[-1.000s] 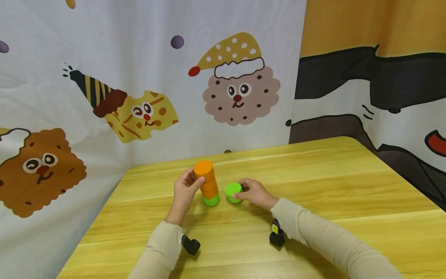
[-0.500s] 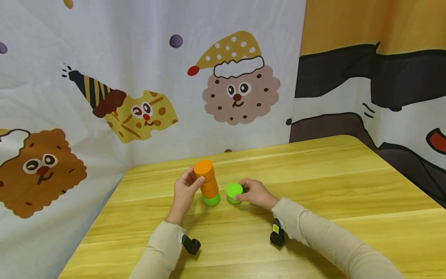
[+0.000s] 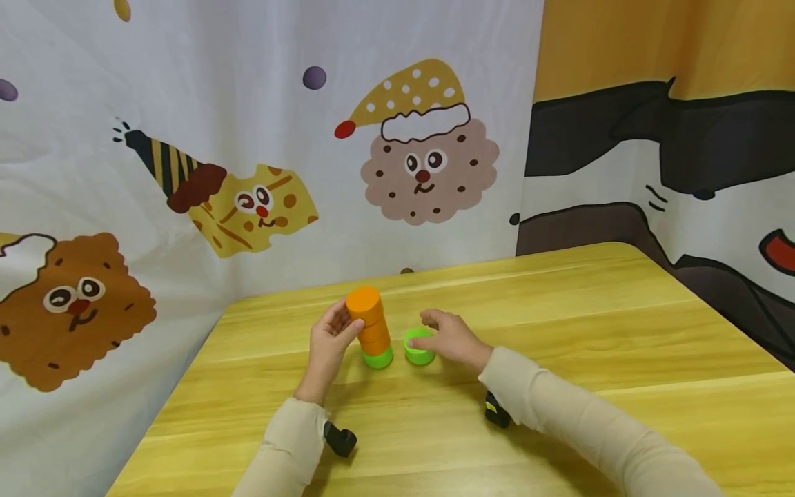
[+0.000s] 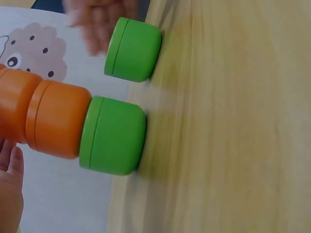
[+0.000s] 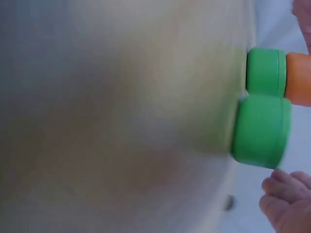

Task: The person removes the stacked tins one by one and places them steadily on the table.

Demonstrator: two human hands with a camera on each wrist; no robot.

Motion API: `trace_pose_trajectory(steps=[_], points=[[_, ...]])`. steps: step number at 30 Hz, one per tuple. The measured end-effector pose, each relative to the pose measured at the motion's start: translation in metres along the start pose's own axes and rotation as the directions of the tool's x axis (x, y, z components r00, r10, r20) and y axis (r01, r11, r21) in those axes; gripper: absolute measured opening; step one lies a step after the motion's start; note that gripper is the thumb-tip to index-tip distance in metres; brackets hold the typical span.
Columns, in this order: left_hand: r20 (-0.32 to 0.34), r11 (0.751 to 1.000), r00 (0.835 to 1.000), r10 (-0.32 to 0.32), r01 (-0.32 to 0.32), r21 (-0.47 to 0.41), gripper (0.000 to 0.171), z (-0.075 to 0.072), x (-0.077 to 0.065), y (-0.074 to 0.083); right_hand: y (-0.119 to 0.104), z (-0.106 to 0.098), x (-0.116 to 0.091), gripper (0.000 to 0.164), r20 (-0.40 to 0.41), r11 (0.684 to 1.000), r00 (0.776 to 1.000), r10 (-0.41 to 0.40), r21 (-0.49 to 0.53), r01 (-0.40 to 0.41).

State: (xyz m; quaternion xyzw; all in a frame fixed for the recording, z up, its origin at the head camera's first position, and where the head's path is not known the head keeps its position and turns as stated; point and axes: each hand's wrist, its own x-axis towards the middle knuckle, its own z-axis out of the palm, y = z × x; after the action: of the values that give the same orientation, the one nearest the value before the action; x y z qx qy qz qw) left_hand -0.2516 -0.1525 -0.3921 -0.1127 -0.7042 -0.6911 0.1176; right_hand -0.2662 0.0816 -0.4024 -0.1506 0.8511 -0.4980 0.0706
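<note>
Round orange cup-shaped pieces [image 3: 374,335] stand stacked on a green cup-shaped piece [image 3: 378,357], the column leaning slightly in the head view. My left hand [image 3: 329,342] grips the upper orange part, thumb on the near side and fingers behind. Just right of the stack, a separate green cup-shaped piece [image 3: 419,356] sits on the table. My right hand [image 3: 458,339] is over its right side, fingers spread and thumb across the top. In the left wrist view a gap shows between the blurred right fingers [image 4: 99,29] and this green piece [image 4: 135,51].
The wooden table [image 3: 590,310] extends around both hands. Behind its far edge hangs a curtain [image 3: 279,124] with printed cartoon biscuits. Black wrist cameras hang under the left sleeve [image 3: 295,438] and the right sleeve [image 3: 528,393].
My right hand has loosened its hold on the separate green piece, its fingers rising and spreading. The left hand and the stack have stayed nearly still.
</note>
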Motion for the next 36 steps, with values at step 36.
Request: trace_pose_trajectory(steps=[36], points=[[0.057,0.997,0.996,-0.068,0.066,0.037,0.043,-0.004,-0.005,-0.01,-0.082,0.004,0.032,0.042,0.062,0.96,0.958,-0.282,0.015,0.281]])
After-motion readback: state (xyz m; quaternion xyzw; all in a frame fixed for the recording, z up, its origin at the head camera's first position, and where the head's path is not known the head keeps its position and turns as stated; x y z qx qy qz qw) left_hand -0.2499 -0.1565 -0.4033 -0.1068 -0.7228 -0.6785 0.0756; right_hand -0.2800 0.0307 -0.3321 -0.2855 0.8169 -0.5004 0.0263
